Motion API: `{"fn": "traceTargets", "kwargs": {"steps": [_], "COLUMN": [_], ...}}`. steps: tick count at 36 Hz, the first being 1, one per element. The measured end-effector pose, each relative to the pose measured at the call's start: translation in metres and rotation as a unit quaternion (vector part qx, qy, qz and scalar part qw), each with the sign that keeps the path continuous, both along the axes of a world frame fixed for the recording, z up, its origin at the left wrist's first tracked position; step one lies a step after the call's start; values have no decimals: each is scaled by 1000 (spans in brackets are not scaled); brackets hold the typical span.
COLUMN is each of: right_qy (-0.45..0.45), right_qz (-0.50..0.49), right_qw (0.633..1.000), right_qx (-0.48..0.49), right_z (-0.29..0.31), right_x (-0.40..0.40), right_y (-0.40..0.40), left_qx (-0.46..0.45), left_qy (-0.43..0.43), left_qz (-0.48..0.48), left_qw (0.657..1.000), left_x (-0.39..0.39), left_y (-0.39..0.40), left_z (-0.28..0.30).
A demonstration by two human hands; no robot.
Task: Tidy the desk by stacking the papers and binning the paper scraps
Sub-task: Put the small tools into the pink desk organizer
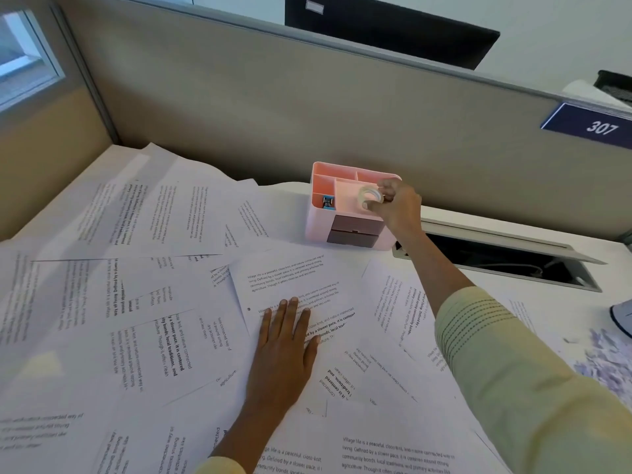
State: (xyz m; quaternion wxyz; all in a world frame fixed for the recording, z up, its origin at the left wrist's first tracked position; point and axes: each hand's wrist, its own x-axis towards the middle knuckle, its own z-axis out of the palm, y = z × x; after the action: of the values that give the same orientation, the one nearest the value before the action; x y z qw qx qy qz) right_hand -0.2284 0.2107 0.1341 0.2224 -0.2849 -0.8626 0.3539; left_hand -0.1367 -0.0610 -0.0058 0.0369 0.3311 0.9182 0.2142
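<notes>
I see the left hand (285,340) flat, fingers straight, on matte printed papers (154,302) lying at mixed angles; right hand (398,203) pinches a glossy tape ring (370,196) over the pink plastic organizer (321,213).

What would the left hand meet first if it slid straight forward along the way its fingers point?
Probably only more printed sheets, then the pink organizer near the partition. The left hand lies flat, fingers pointing roughly at it; depth is uncertain.

My view is bright and evenly lit, with daylight from the window (29,53) at ten o'clock. White papers (164,302) glare softly, their print blurring toward seven o'clock. Faint shadows sit under my hands. Wide-angle bending curves the partition (273,107); scraps (602,357) at four o'clock look smeared.
</notes>
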Motion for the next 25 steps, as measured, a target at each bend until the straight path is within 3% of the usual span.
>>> {"fn": "traceTargets", "kwargs": {"steps": [25], "right_qy": [-35], "right_qz": [-18], "right_qw": [999], "right_qx": [-4], "right_z": [-9], "right_x": [-20], "right_y": [3], "left_qx": [-1], "left_qy": [22], "left_qz": [5], "left_qw": [1000], "left_x": [1], "left_y": [1], "left_z": [-2]}}
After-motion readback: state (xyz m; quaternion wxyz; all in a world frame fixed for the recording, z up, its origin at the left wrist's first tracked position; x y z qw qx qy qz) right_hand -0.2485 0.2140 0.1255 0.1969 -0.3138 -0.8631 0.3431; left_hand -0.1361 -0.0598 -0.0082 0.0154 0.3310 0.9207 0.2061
